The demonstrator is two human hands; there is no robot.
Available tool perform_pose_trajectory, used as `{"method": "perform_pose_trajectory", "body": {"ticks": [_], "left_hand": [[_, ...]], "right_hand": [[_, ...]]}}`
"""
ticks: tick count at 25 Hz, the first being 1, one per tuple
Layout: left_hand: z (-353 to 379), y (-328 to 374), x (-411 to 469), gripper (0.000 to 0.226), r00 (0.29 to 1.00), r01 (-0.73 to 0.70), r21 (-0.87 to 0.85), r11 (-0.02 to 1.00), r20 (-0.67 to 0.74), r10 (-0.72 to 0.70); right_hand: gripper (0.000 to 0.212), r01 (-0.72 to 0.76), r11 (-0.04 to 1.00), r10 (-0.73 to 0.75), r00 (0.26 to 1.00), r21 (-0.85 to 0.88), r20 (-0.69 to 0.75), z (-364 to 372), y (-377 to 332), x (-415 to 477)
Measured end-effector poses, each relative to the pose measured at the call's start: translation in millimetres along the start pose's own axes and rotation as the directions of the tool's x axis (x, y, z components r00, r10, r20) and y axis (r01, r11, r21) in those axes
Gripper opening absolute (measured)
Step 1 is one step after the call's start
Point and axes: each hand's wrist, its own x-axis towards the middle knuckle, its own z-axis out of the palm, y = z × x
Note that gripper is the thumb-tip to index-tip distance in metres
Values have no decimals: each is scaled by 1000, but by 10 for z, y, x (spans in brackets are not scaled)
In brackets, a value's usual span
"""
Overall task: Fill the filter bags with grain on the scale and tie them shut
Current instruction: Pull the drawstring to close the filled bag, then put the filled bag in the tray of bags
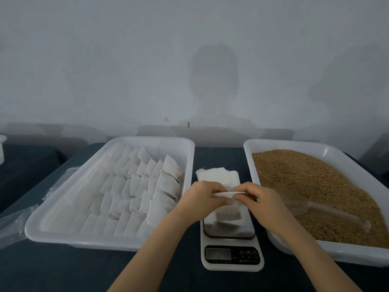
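Note:
Both hands hold one white filter bag (228, 213) upright on the platform of the kitchen scale (231, 256). My left hand (202, 200) pinches the left side of the bag's mouth. My right hand (260, 199) pinches the right side. The mouth is spread into a narrow oval between my fingertips. A stack of flat empty filter bags (216, 175) lies just behind the scale. Brown grain (311, 186) fills the white tray (252, 148) on the right. A clear plastic scoop (305, 204) lies in the grain.
A white tray (109, 242) on the left holds several rows of filled filter bags (139, 186). Crumpled clear plastic (14, 222) lies at the table's left edge. A white container (2, 148) shows at the far left. A grey wall stands close behind the dark tablecloth.

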Motion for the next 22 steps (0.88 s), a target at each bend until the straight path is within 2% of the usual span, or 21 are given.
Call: {"method": "perform_pose_trajectory", "body": {"ticks": [1, 3, 5, 8, 10, 13, 17, 20, 22], "left_hand": [[-10, 11, -9, 9, 999, -11, -27, 1000, -30, 10], [-35, 26, -15, 20, 994, -19, -108, 994, -106, 8], [-68, 65, -12, 19, 984, 2, -221, 975, -174, -42], [-125, 151, -15, 16, 974, 37, -349, 936, -197, -112], [-270, 159, 57, 15, 964, 80, -358, 930, -209, -164], [-745, 42, 339, 20, 891, 154, -338, 928, -359, -279], [-1486, -425, 792, 23, 775, 323, -146, 935, -526, -350], [-1792, -925, 1093, 19, 709, 436, -183, 881, -533, -462], [-1864, -1204, 1237, 17, 697, 490, -204, 847, -492, -522]], "right_hand": [[10, 9, 1000, -9, 1000, 5, -19, -7, -4, 2], [10, -5, 999, 7, 999, 47, -33, -21, -16, 6], [11, -67, 995, 65, 998, 79, 26, -16, -21, 7], [11, -90, 994, 88, 995, 55, 52, -2, 0, 2], [9, -118, 988, 116, 993, 95, 28, -11, -14, 0], [19, -131, 985, 131, 991, 112, 12, -15, -20, 9], [20, -140, 984, 140, 990, 110, 12, -3, -29, 19], [22, -156, 981, 153, 988, 112, 36, -11, -9, 40], [23, -162, 984, 157, 985, 76, 74, -23, 14, 71]]}}
